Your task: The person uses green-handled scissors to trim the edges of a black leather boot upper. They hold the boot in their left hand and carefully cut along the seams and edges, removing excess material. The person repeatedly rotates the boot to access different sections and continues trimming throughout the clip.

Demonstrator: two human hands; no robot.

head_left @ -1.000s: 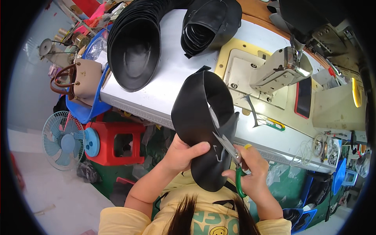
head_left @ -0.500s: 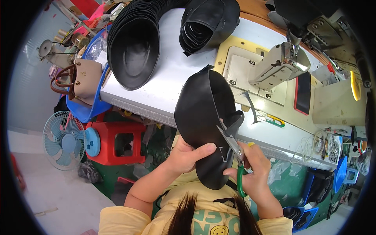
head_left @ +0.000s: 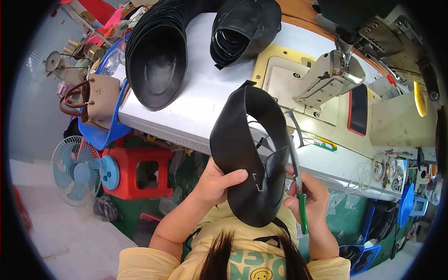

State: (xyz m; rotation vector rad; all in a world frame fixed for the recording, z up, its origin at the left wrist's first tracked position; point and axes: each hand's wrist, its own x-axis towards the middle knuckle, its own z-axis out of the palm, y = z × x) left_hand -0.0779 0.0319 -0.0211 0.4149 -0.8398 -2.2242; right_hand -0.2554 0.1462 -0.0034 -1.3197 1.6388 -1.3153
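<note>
A black leather shoe upper [head_left: 231, 144] hangs in front of my body, its opening spread so the table shows through. My left hand [head_left: 215, 184] grips its left side, thumb on the face beside small white markings. Green-handled scissors [head_left: 303, 207] are in my right hand [head_left: 315, 191], blades pointing up along the upper's right edge. Whether the blades touch the leather I cannot tell. Beyond, on the white table [head_left: 198, 93], lies a long nested row of black uppers [head_left: 158, 70]. To its right sits another black bundle [head_left: 249, 28].
A sewing machine [head_left: 324, 81] stands at the right, with a red-edged phone [head_left: 358, 112] and a yellow-green cutter [head_left: 325, 143] near it. At the left are a beige handbag [head_left: 103, 95] in a blue bin [head_left: 105, 133], a red stool [head_left: 128, 179] and a fan [head_left: 76, 170].
The scissors have moved off the upper's face to its right edge and turned more upright. The upper's opening has spread wider, and it has turned slightly. My left hand still holds it.
</note>
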